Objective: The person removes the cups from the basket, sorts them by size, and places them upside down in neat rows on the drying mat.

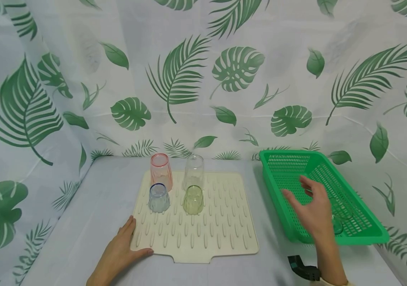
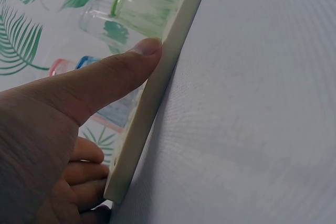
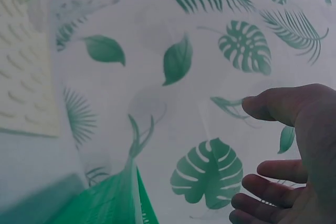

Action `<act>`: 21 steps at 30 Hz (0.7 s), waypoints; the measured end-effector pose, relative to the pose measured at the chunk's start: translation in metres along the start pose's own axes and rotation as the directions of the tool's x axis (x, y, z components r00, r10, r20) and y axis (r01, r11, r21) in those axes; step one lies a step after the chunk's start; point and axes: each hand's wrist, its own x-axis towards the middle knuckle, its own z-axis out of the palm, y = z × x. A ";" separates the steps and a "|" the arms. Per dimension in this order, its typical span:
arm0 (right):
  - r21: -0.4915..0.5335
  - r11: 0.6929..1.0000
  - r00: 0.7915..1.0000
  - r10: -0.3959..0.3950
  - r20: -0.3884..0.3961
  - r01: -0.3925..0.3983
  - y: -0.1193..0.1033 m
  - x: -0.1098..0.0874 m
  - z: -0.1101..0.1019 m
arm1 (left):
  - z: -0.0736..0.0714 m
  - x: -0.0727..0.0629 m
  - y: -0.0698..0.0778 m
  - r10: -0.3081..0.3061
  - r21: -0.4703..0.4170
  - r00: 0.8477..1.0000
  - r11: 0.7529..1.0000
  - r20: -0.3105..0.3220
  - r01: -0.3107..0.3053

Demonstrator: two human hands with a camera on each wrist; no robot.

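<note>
My left hand (image 1: 117, 246) rests at the front left corner of a cream ribbed draining board (image 1: 221, 230). Its thumb (image 2: 121, 69) touches the front edge and the other fingers lie at the left side. Four cups stand on the board: a red-rimmed glass (image 1: 161, 172) and a clear glass (image 1: 194, 171) behind, a blue-rimmed glass (image 1: 159, 200) and a yellow-green glass (image 1: 193, 201) before them. Over the green basket (image 1: 278, 206) hangs my right hand (image 1: 314, 210), thumb and fingers spread apart, holding nothing. Clear glassware (image 1: 337, 225) lies in the basket, partly hidden by that hand.
A white table surface (image 1: 103, 198) lies under the board and basket. Leaf-printed sheeting (image 1: 239, 115) rises behind and at both sides. A dark strap with a camera mount (image 1: 303, 270) sits on the right wrist.
</note>
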 end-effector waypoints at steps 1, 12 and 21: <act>-0.003 1.000 1.000 0.010 0.004 -0.010 0.002 0.000 -0.002 | 0.000 0.000 0.000 -0.001 -0.001 1.000 1.000 0.001 0.001; -0.094 0.990 0.994 0.106 0.002 -0.105 0.035 0.004 -0.019 | 0.001 0.000 0.000 -0.001 0.004 1.000 1.000 -0.006 0.001; -0.190 0.971 0.987 0.156 0.032 -0.147 0.058 0.005 -0.033 | 0.000 0.000 0.001 0.003 0.006 1.000 1.000 -0.006 -0.003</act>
